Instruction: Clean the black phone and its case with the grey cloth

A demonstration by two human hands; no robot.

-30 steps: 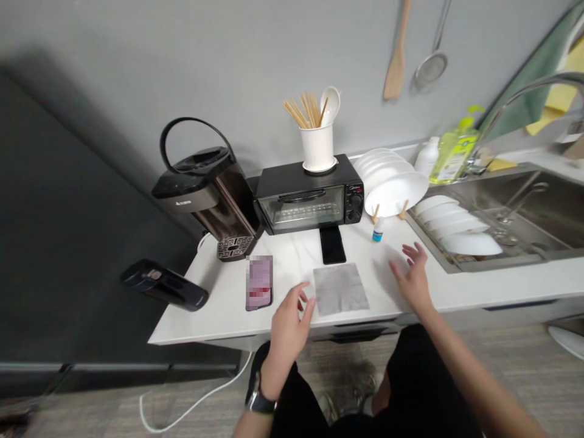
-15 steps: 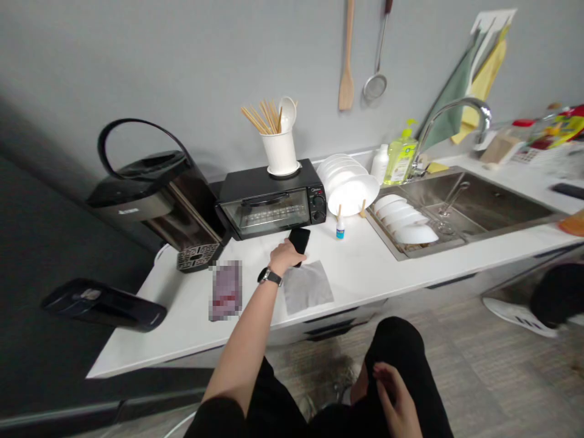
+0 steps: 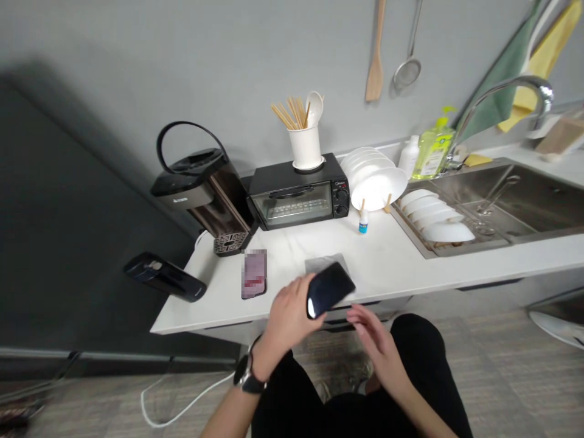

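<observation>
Left hand (image 3: 292,313) gripped one end of a glossy black rectangular phone (image 3: 334,288) above the front edge of the white counter (image 3: 387,261), partly hiding a flat grey cloth (image 3: 318,263). Right hand (image 3: 379,345), loosely uncurled and empty, hung beside the phone.

White surface (image 3: 292,240): black phone (image 3: 334,288) over front edge, white glare (image 3: 312,306) at one end; grey cloth (image 3: 320,263) near front edge, purple item (image 3: 254,266) with red band (image 3: 254,282) (pixelated) left of it, navy-black flask (image 3: 166,277) at left edge. Back edge, left to right: black-brown dispenser (image 3: 230,201) with grey band (image 3: 191,198), black oven (image 3: 274,178), white plates (image 3: 381,188), yellow-green soap bottle (image 3: 432,152). Small white bottle (image 3: 364,216), blue label (image 3: 363,228), between back and front edges.
</observation>
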